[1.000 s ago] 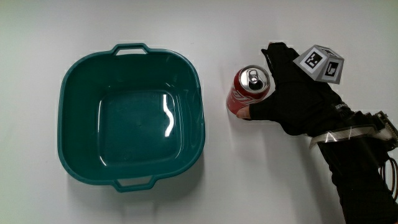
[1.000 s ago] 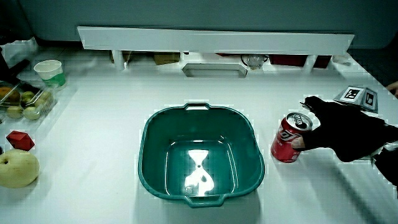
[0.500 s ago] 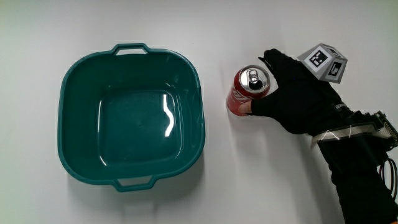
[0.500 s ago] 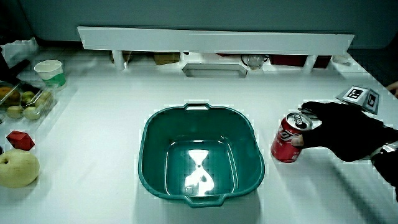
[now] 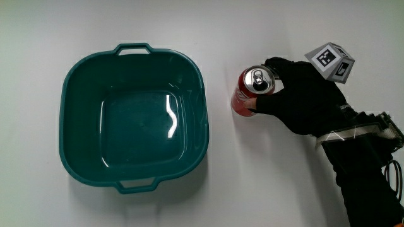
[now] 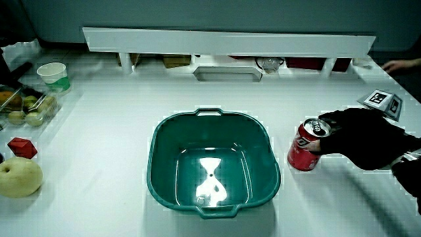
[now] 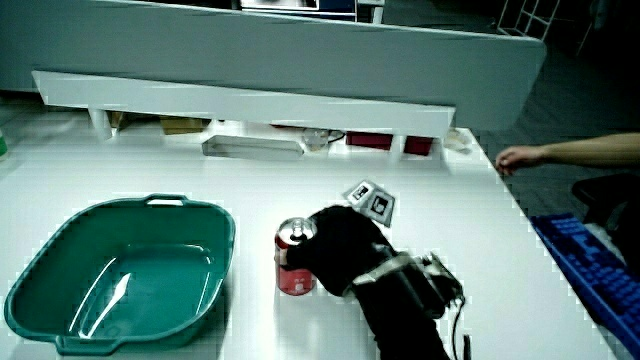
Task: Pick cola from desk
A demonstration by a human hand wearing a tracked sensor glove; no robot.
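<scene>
A: How does the can (image 5: 252, 92) stand?

B: Upright on the white worktop (image 5: 252, 170), long axis vertical, silver lid and pull tab facing up. It sits just beside the teal basin (image 5: 134, 117), apart from its rim.

A: Any writing on it?

B: The can is red with pale marks on its side, seen in a side view (image 6: 302, 154), but nothing that can be read. The cube (image 5: 329, 62) on the glove carries black-and-white square patterns, no words.

A: And the hand (image 5: 303, 99)?

B: It is against the can, on the side away from the basin. The fingers (image 5: 275, 65) curl round the part of the can farther from the person, and the thumb (image 5: 257, 106) presses the nearer part, so the hand grips the can. In a side view (image 7: 296, 258) the can stands between the basin and the glove, base on the worktop.

A: Anything else nearby?

B: A pear (image 6: 20, 178), a red block (image 6: 21, 147) and a cup (image 6: 52, 75) lie well apart from the can, past the basin.
</scene>
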